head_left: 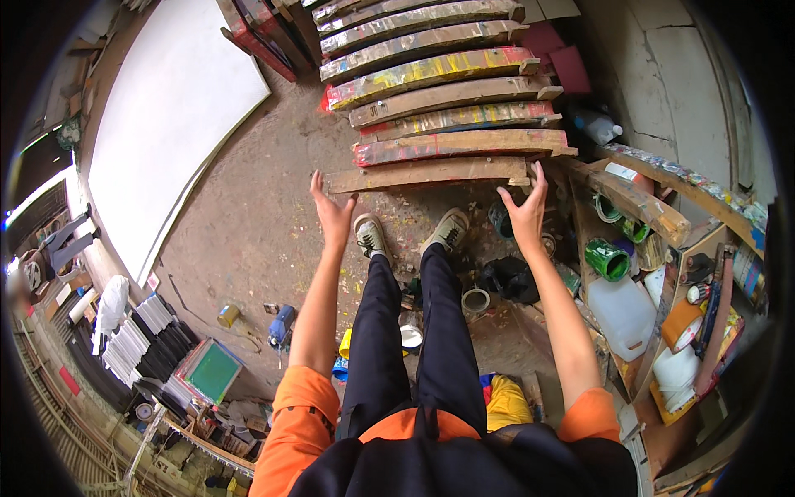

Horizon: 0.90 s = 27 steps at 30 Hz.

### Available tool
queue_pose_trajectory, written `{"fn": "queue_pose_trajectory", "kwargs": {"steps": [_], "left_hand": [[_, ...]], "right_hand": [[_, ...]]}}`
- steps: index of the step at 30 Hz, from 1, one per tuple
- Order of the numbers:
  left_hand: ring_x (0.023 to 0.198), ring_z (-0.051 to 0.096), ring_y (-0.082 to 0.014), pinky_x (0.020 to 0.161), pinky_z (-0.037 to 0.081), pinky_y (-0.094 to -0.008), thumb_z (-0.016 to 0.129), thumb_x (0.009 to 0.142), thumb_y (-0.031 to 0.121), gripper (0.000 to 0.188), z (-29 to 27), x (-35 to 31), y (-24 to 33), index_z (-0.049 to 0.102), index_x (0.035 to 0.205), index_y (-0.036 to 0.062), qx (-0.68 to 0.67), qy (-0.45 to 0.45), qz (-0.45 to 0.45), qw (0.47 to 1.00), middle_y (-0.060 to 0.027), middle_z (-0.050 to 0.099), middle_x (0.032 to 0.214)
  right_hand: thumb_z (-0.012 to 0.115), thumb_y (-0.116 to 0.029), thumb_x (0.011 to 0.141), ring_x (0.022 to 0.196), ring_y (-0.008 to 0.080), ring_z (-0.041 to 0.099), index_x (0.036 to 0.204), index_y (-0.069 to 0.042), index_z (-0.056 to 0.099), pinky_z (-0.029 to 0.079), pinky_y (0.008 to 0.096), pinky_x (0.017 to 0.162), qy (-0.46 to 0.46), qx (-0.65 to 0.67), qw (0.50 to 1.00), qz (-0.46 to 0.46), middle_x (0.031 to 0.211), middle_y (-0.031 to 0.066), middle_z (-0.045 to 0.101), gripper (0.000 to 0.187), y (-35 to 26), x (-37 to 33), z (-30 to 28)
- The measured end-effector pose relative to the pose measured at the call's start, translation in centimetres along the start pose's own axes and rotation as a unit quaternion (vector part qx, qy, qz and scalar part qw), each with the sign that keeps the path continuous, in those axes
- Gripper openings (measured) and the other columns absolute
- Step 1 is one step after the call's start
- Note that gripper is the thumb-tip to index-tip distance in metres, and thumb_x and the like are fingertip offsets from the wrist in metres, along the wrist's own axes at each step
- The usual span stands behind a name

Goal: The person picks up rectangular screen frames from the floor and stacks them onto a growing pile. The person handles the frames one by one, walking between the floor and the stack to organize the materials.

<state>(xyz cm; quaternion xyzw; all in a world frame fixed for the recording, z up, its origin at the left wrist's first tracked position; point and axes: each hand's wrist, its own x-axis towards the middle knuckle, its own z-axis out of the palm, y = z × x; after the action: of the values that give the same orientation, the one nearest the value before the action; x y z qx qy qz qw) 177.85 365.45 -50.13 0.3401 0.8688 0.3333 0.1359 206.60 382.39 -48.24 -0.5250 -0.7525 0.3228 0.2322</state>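
Observation:
Both my arms reach forward in orange sleeves toward a row of paint-stained wooden frames seen edge-on. The nearest frame (426, 174) is a plain brown bar with little paint on it. At its left end is my left hand (333, 217), open, thumb and fingers spread apart. My right hand (527, 217), also open, is at the opposite end with its fingers pointing up. Whether any fingertip touches the wood I cannot tell. Just behind lies a frame with red paint (447, 147), and farther back one streaked with yellow (431, 74).
A large white board (174, 108) lies at the left. Right of me, a wooden shelf holds a green paint can (607, 260) and a translucent jug (621, 316). A blue power tool (282, 325) and a black bag (507, 280) rest on the paint-spattered floor (257, 207).

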Motion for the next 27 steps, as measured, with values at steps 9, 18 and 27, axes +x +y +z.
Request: {"fn": "queue_pose_trajectory", "kwargs": {"steps": [9,18,27], "left_hand": [[0.079,0.055,-0.0374,0.065,0.045,-0.0400,0.073,0.059,0.018,0.067,-0.3,0.0,-0.7,0.037,0.114,0.0063,0.055,-0.134,-0.037,0.989,-0.0226,0.057,0.083],[0.080,0.055,-0.0363,0.067,0.045,-0.0379,0.071,0.061,0.013,0.078,2.5,-0.6,3.2,0.027,0.125,0.0034,0.051,-0.134,-0.106,0.984,-0.0241,0.056,0.085],[0.117,0.028,-0.0349,0.097,0.026,-0.0367,0.067,0.064,0.009,0.086,1.0,-1.1,2.8,0.011,0.128,-0.0015,0.010,-0.080,-0.016,0.997,-0.0235,0.026,0.127]], "right_hand": [[0.061,-0.009,0.073,0.103,0.0324,0.047,0.126,-0.015,0.023,0.043,0.0386,0.076,0.030,0.026,0.993,0.108,0.110,0.0223,0.048,0.066,-0.3,0.4,0.0],[0.062,-0.011,0.072,0.096,0.0327,0.051,0.124,-0.012,0.020,0.042,0.0387,0.078,0.063,0.017,0.989,0.129,0.108,0.0192,0.050,0.067,1.8,2.2,-1.8],[0.063,-0.018,0.072,0.117,0.0336,0.027,0.126,0.000,0.018,0.025,0.0391,0.096,0.097,-0.013,0.991,0.091,0.126,0.0213,0.026,0.073,0.2,1.1,-1.4]]}}
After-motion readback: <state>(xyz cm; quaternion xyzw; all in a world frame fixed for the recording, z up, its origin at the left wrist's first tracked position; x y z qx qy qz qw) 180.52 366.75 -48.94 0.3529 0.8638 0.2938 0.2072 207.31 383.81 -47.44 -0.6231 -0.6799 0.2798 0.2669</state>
